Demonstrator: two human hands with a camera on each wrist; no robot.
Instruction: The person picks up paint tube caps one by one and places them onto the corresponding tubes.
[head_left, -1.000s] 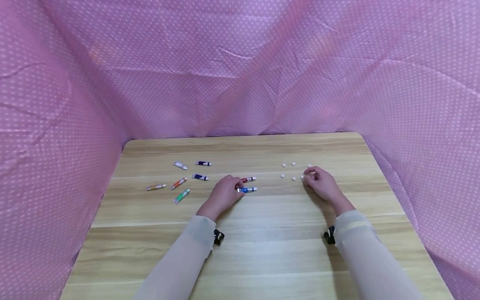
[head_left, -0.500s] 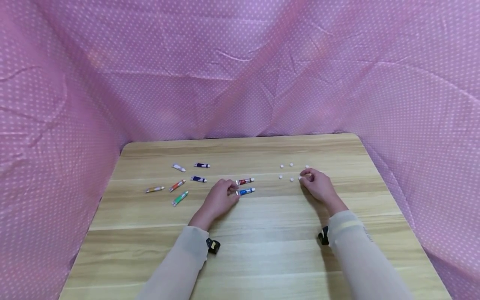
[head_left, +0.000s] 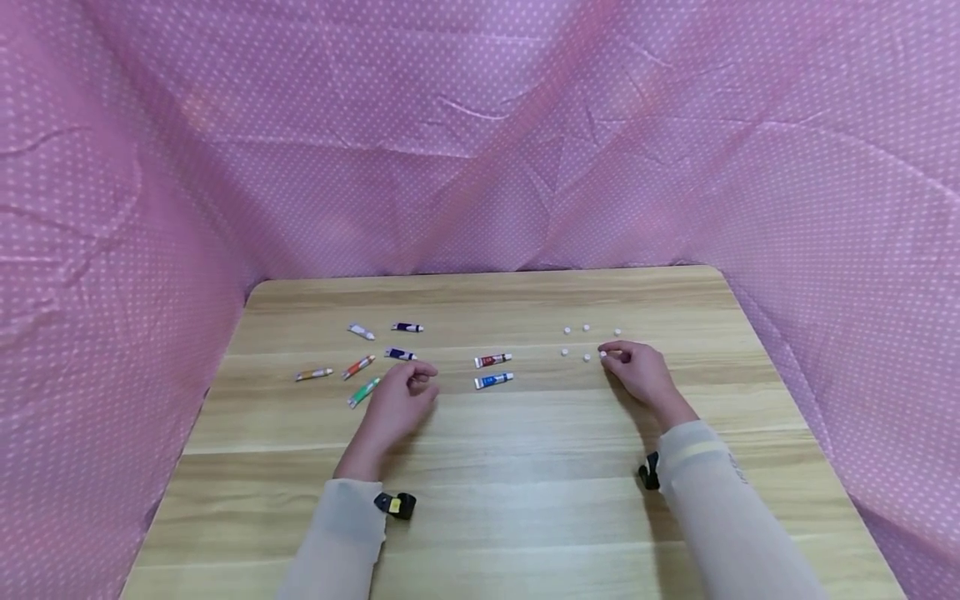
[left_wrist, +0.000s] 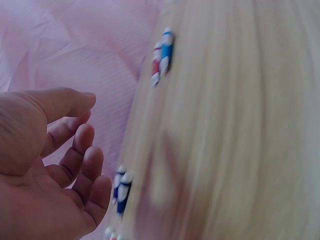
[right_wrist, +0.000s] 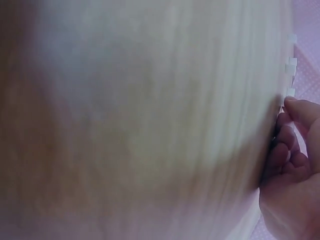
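Overhead, wooden table (head_left: 525, 467), pink curtain (head_left: 480, 133) (dotted)

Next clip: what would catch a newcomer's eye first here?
The pink dotted cloth walling in the wooden table on three sides stands out first. Then come the small paint tubes: six scattered at left, with the left hand empty beside the green tube, and the red tube and blue tube lying parallel at centre. The right hand rests by tiny white caps.
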